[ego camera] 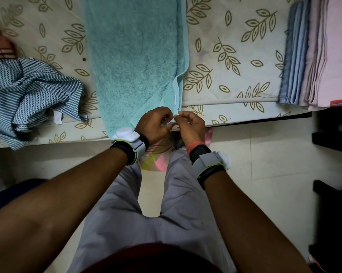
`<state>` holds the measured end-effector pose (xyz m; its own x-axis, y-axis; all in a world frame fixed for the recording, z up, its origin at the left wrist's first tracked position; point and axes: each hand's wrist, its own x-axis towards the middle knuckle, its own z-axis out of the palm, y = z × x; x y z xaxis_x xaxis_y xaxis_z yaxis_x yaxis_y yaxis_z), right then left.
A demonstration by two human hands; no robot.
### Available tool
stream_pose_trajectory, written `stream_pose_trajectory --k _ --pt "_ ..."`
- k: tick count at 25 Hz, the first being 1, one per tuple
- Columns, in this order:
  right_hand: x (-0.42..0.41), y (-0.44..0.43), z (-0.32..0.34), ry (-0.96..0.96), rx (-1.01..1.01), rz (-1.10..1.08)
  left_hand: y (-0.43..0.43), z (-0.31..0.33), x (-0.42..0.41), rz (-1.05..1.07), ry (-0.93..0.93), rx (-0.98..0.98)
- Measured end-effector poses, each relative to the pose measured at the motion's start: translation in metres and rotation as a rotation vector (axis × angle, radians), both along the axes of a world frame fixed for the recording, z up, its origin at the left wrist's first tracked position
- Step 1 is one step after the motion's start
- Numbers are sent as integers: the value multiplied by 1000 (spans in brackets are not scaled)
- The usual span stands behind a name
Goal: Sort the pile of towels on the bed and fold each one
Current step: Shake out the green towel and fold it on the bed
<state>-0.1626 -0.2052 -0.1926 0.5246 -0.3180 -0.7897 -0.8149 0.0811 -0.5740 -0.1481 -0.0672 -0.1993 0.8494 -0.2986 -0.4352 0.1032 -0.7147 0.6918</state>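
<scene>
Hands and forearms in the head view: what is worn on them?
Both forearms are bare, with no sleeves. The left hand has a black wristband with a neon-yellow edge, a grey strap and a white module. The right hand has a coral band, then a similar black band, grey strap and white module.

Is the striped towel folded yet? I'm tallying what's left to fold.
No, the striped towel lies crumpled in a loose heap on the bed, left of the teal towel both hands are pinching.

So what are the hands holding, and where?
Both hands, left hand and right hand, pinch the teal towel at its near corner.
</scene>
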Motion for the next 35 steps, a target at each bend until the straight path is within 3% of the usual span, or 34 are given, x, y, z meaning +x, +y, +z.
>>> stream_pose_trajectory --k 8,14,16,18,21,24,27,32,35 --pt "7 4 2 46 -61 -36 1 -4 -4 4 -37 58" --pt "1 3 6 -180 -209 159 13 -3 -7 38 -3 33" --pt "2 2 11 -226 -219 230 29 -11 -13 132 3 109" --pt "4 1 13 -282 -208 280 56 -22 -17 240 113 235" --pt "6 1 9 -324 -211 283 94 -36 -22 224 409 382" --pt "4 2 1 -323 -205 274 104 -44 -28 302 538 242" --pt "2 7 -3 -306 -188 259 98 -49 -25 507 494 69" --pt "3 9 1 -271 -191 268 93 -71 -7 812 477 13" --pt "4 10 -5 -263 -148 274 90 -74 -6 857 404 92"
